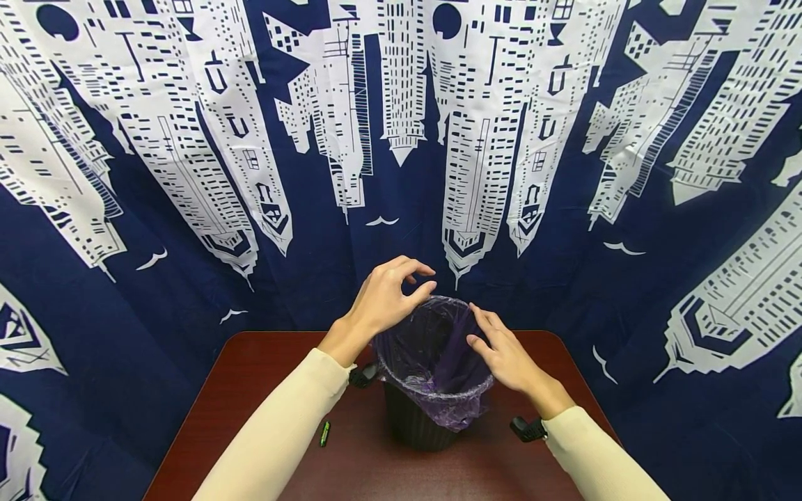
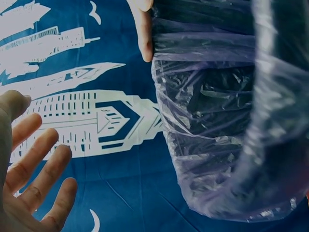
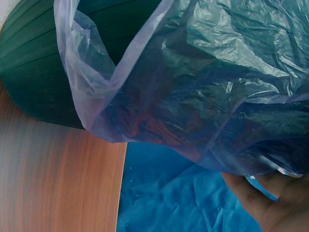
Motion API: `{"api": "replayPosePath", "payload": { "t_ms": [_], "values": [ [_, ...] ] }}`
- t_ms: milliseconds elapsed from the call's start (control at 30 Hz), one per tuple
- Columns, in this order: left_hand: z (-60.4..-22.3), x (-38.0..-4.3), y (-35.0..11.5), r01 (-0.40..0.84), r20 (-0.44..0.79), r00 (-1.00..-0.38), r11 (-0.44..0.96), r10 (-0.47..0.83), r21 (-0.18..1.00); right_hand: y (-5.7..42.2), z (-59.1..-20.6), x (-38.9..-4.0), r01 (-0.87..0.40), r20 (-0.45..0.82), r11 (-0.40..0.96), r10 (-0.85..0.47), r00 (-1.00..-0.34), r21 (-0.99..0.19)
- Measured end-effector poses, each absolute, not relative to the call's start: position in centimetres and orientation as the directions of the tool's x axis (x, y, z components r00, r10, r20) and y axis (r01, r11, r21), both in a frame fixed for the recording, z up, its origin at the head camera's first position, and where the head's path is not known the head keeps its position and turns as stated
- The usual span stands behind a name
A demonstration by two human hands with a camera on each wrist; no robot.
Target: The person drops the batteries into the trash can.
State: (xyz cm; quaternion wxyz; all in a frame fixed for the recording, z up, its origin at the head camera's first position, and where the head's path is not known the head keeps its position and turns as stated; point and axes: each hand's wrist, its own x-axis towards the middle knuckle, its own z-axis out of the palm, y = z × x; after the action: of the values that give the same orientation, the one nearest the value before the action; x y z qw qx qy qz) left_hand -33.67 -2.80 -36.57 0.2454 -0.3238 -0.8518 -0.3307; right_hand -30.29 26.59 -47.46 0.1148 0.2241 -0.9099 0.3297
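A dark ribbed trash can [image 1: 410, 424] stands upright on the table, lined with a thin purple trash bag [image 1: 452, 412] whose edge is folded down over the rim. Above the can's far left rim hovers my left hand [image 1: 390, 296], its fingers loosely bent with nothing between them. The left wrist view shows these fingers [image 2: 50, 176] spread apart from the bag. My right hand [image 1: 506, 356] lies along the right side of the rim, fingers fairly straight, fingertips right at the bag's edge. In the right wrist view the bag hides part of its fingers [image 3: 246, 193].
The reddish-brown table [image 1: 257, 396] carries a small green and black object [image 1: 324, 433] left of the can. Behind the table hangs a dark blue curtain [image 1: 326, 278] printed with white buildings. Dark wrist cameras [image 1: 528, 429] sit at both cuffs.
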Motion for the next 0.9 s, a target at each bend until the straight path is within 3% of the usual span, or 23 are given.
{"api": "replayPosePath", "payload": {
  "t_ms": [567, 900],
  "values": [
    [-39.0, -33.1, -5.6, 0.687, 0.629, -0.692, 0.589, 0.353, 0.425, 26.7, -47.6, -30.3, -0.481, 0.355, 0.689, -0.331, -0.874, -0.543],
    [-40.7, -32.5, -7.4, 0.643, 0.586, -0.739, 0.607, 0.333, 0.467, 26.6, -47.7, -30.4, -0.480, 0.355, 0.686, -0.330, -0.875, -0.547]
  ]
}}
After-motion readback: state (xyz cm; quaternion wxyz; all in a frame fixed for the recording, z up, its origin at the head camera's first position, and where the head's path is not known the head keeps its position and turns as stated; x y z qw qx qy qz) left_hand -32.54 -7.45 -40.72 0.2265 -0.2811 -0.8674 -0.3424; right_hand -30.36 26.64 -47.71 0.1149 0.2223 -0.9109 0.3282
